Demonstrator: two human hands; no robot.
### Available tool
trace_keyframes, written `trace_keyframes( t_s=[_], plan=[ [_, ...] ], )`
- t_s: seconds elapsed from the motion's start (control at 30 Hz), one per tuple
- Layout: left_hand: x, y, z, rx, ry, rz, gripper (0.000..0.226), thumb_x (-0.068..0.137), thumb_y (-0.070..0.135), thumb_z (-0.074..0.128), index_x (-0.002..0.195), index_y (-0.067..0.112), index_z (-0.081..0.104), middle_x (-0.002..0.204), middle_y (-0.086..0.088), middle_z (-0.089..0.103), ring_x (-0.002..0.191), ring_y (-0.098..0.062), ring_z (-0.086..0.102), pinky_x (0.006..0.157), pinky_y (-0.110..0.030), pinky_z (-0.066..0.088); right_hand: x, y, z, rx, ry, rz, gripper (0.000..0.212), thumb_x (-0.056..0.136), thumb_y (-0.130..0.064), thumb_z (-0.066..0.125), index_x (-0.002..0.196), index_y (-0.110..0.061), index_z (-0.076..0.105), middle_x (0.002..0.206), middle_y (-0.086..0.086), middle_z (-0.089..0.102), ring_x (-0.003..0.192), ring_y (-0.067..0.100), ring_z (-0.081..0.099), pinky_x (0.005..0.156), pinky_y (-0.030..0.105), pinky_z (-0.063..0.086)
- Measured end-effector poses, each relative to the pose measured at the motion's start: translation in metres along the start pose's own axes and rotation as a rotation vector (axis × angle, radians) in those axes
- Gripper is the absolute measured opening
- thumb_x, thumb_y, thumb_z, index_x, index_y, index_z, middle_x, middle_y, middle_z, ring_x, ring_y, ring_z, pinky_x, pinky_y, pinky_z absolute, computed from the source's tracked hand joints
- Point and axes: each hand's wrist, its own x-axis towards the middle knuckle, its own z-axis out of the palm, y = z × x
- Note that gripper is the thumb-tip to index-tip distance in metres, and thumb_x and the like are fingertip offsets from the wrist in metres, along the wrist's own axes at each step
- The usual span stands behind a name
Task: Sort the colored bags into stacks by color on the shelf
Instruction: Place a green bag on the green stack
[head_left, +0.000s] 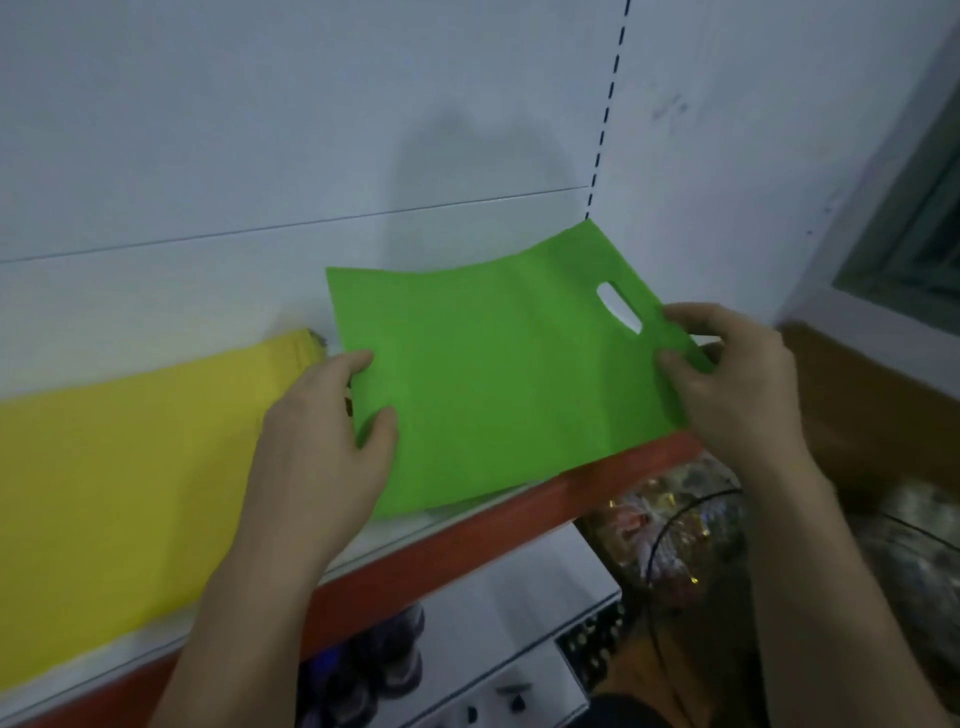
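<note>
A flat green bag (498, 364) with a cut-out handle slot lies spread at the right end of the white shelf (395, 535), its front corner hanging over the red front edge. My left hand (332, 431) pinches its left edge, thumb on top. My right hand (727, 379) pinches its right edge near the handle slot. To the left, a yellow bag (119, 478) lies flat on the same shelf, its right part partly hidden by my left arm.
The white back wall (260, 156) and a slotted upright (605, 114) close the shelf behind. A red strip (441, 561) fronts the shelf. Below are shoes (384, 670) on a lower shelf, shiny wrapped packets (675, 525) and a brown cardboard box (872, 405) at right.
</note>
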Motion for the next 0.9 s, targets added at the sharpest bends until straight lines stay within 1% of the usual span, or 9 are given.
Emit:
trace_keyframes(
  t_s=[0.07,0.13,0.23,0.3,0.37,0.47,0.53,0.7,0.9],
  plan=[
    [0.008,0.005,0.014,0.054,0.002,-0.022,0.051,0.087,0.02,0.069,0.135,0.012,0.057,0.127,-0.007,0.064,0.109,-0.028,0.061,0.093,-0.038,0.045,0.016,0.013,0.008,0.007,-0.025,-0.014,0.038,0.084,-0.013,0.073,0.121,-0.024,0.07,0.114,-0.007,0.072,0.09,0.019,0.065,0.088,0.035,0.052],
    [0.015,0.007,0.029,0.099,-0.02,-0.077,0.054,0.087,0.025,0.069,0.137,0.013,0.055,0.129,-0.008,0.063,0.112,-0.03,0.06,0.095,-0.041,0.046,0.029,0.024,0.016,0.005,-0.058,-0.018,0.038,0.086,-0.012,0.071,0.122,-0.023,0.07,0.115,-0.006,0.071,0.088,0.015,0.061,0.084,0.027,0.046],
    [0.02,0.007,0.044,0.189,-0.077,-0.156,0.059,0.085,0.035,0.071,0.138,0.017,0.053,0.125,-0.01,0.061,0.113,-0.034,0.056,0.093,-0.049,0.048,0.045,0.035,0.023,-0.048,-0.144,-0.045,0.038,0.086,-0.009,0.069,0.121,-0.022,0.069,0.116,-0.004,0.071,0.088,0.015,0.06,0.082,0.023,0.041],
    [0.019,0.007,0.048,0.246,-0.097,-0.188,0.059,0.084,0.039,0.07,0.137,0.02,0.054,0.124,-0.009,0.06,0.116,-0.034,0.052,0.093,-0.051,0.047,0.053,0.039,0.023,-0.101,-0.237,-0.063,0.038,0.086,-0.011,0.069,0.122,-0.022,0.069,0.116,-0.001,0.071,0.096,0.022,0.064,0.088,0.029,0.045],
    [0.019,0.008,0.044,0.273,-0.058,-0.183,0.055,0.085,0.042,0.068,0.135,0.021,0.057,0.126,-0.009,0.059,0.118,-0.034,0.051,0.093,-0.05,0.047,0.059,0.036,0.021,-0.175,-0.307,-0.058,0.038,0.086,-0.022,0.072,0.124,-0.025,0.067,0.12,0.003,0.069,0.106,0.028,0.063,0.093,0.037,0.048],
    [0.019,0.003,0.028,0.234,0.011,-0.152,0.053,0.083,0.049,0.059,0.129,0.023,0.061,0.117,-0.007,0.06,0.107,-0.033,0.055,0.09,-0.046,0.047,0.06,0.018,0.023,-0.237,-0.26,-0.143,0.04,0.088,-0.032,0.07,0.127,-0.027,0.063,0.13,0.003,0.064,0.12,0.035,0.055,0.102,0.05,0.045],
    [0.013,-0.008,0.014,0.207,0.008,-0.159,0.055,0.079,0.052,0.053,0.127,0.025,0.061,0.111,-0.003,0.061,0.099,-0.03,0.057,0.088,-0.043,0.047,0.052,-0.004,0.032,-0.204,-0.266,-0.207,0.039,0.09,-0.033,0.069,0.128,-0.026,0.062,0.13,0.003,0.064,0.12,0.035,0.054,0.102,0.051,0.044],
    [-0.021,-0.045,-0.034,0.236,0.076,-0.22,0.056,0.082,0.053,0.052,0.128,0.024,0.061,0.119,-0.002,0.059,0.106,-0.028,0.056,0.091,-0.045,0.047,0.011,-0.064,0.071,-0.117,-0.425,-0.336,0.04,0.092,-0.032,0.067,0.13,-0.024,0.062,0.132,-0.001,0.064,0.125,0.025,0.053,0.11,0.043,0.039],
    [-0.081,-0.099,-0.108,0.266,0.176,-0.244,0.05,0.083,0.046,0.055,0.126,0.021,0.062,0.124,-0.002,0.059,0.112,-0.029,0.053,0.094,-0.047,0.044,-0.075,-0.139,0.112,0.022,-0.515,-0.45,0.032,0.091,-0.03,0.068,0.123,-0.026,0.066,0.125,-0.006,0.066,0.12,0.018,0.054,0.099,0.03,0.037]
  ],
)
